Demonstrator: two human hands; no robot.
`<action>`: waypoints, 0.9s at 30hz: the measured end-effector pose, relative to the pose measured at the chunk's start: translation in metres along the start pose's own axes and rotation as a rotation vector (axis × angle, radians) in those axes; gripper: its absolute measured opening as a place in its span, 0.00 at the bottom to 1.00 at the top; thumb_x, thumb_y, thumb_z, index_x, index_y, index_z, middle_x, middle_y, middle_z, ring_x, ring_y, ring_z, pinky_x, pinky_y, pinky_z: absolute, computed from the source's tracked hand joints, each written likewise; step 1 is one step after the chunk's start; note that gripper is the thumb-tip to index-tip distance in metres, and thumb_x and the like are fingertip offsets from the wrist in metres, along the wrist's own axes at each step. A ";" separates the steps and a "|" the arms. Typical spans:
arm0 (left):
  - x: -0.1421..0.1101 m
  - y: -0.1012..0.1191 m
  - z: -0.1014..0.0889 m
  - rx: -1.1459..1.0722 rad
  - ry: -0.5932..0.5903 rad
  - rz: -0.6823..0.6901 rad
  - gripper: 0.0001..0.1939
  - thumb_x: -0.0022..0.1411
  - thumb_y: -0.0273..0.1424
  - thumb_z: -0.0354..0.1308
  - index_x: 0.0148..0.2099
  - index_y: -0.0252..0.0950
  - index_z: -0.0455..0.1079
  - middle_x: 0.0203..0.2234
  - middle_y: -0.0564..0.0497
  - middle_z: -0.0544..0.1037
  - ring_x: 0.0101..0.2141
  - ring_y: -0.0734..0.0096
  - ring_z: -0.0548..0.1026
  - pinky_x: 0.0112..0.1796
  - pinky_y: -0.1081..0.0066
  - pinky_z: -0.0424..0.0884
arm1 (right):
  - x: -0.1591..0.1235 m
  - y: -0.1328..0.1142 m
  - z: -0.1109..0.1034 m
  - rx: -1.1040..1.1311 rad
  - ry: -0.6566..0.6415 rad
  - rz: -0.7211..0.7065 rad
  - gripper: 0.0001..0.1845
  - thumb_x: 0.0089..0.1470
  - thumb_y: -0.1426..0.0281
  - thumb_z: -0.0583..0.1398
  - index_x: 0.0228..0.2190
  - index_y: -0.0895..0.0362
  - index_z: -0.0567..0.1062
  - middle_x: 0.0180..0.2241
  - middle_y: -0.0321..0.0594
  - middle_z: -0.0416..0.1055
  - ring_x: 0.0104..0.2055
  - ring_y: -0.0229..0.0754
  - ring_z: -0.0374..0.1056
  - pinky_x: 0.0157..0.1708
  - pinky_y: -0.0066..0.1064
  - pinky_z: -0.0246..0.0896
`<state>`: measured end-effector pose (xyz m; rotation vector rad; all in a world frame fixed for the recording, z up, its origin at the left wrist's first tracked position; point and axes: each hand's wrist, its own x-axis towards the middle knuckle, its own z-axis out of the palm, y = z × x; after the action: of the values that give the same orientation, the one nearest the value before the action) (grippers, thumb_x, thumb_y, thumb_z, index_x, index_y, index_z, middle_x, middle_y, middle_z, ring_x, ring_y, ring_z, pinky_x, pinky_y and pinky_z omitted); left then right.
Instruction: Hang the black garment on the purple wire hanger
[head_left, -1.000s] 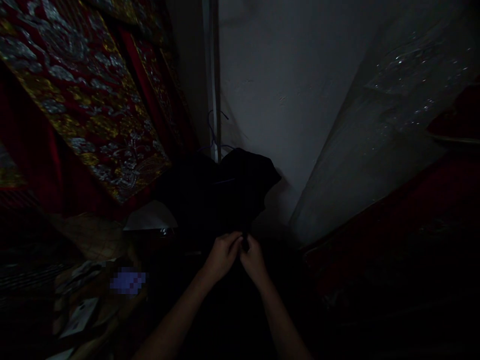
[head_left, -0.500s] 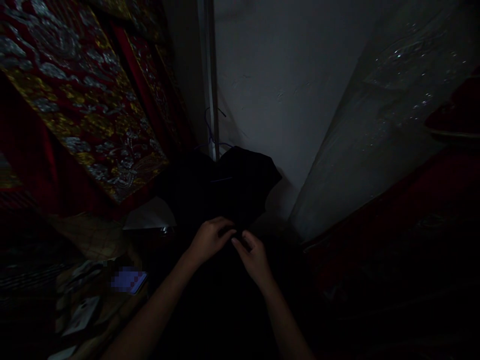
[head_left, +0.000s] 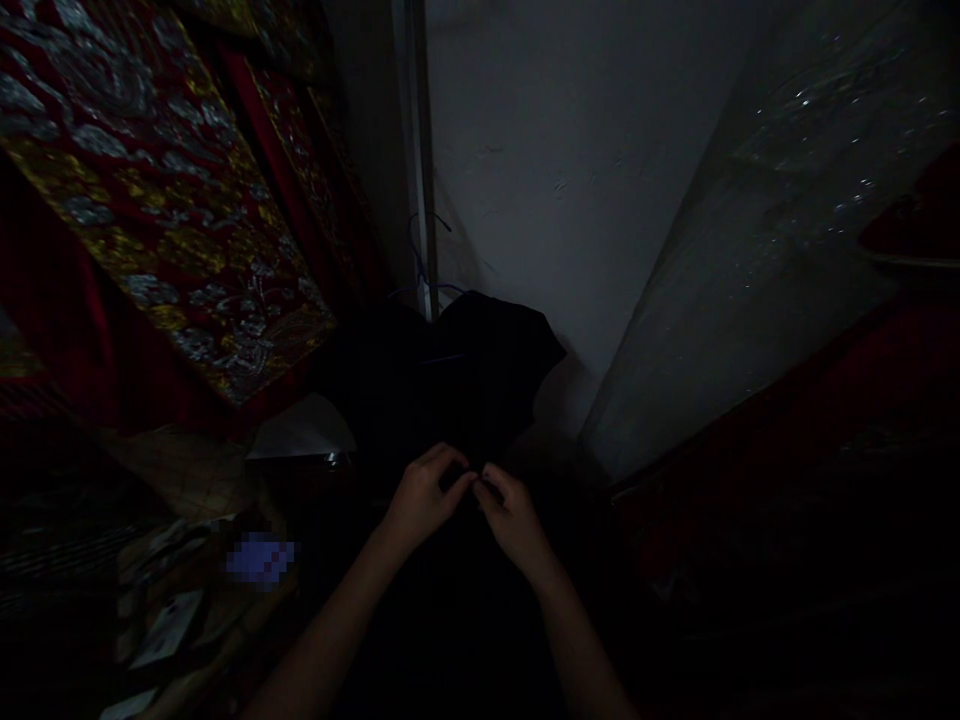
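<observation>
Left hand (head_left: 421, 500) and right hand (head_left: 513, 514): fingers curled, tips close together at black garment (head_left: 495, 360); pinch cannot be told. Blue patch (head_left: 261, 558) pixelated, unreadable.

Darkness hid whatever bore the black cloth garment (head_left: 491, 365); at lower left, a dim brownish surface (head_left: 231, 628) carried a flat white rectangular slab (head_left: 168, 630) and a pixelated, glowing blue object (head_left: 259, 558).

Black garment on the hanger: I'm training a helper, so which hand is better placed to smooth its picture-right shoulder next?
Probably the right hand: it is on that side, below that shoulder, while the left hand sits farther across. Both hands' fingers nearly meet; darkness hides whether they grip anything.
</observation>
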<state>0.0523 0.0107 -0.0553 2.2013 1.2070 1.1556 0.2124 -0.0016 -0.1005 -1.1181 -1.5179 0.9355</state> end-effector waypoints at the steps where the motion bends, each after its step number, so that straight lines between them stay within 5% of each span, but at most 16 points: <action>1: -0.001 0.000 0.000 -0.001 -0.004 0.001 0.01 0.65 0.29 0.61 0.39 0.37 0.72 0.35 0.50 0.77 0.37 0.67 0.77 0.39 0.69 0.70 | 0.000 0.000 -0.001 -0.003 -0.010 0.010 0.12 0.59 0.61 0.55 0.27 0.55 0.66 0.27 0.34 0.63 0.31 0.39 0.63 0.31 0.30 0.61; 20: -0.007 0.001 -0.002 -0.006 -0.004 -0.040 0.04 0.68 0.32 0.58 0.40 0.38 0.73 0.35 0.50 0.77 0.36 0.68 0.76 0.39 0.69 0.68 | 0.004 -0.010 -0.006 -0.069 -0.086 -0.011 0.11 0.60 0.64 0.54 0.27 0.54 0.66 0.26 0.34 0.66 0.29 0.39 0.64 0.30 0.30 0.57; 27: -0.007 0.011 -0.006 -0.028 -0.072 -0.237 0.10 0.67 0.36 0.55 0.34 0.36 0.68 0.25 0.53 0.72 0.27 0.69 0.71 0.30 0.70 0.62 | 0.004 -0.010 -0.001 -0.057 -0.029 -0.027 0.13 0.59 0.62 0.55 0.25 0.54 0.65 0.24 0.33 0.62 0.29 0.39 0.61 0.30 0.29 0.56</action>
<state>0.0507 -0.0015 -0.0482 1.9972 1.3685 0.9830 0.2111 -0.0008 -0.0904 -1.1260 -1.5886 0.8980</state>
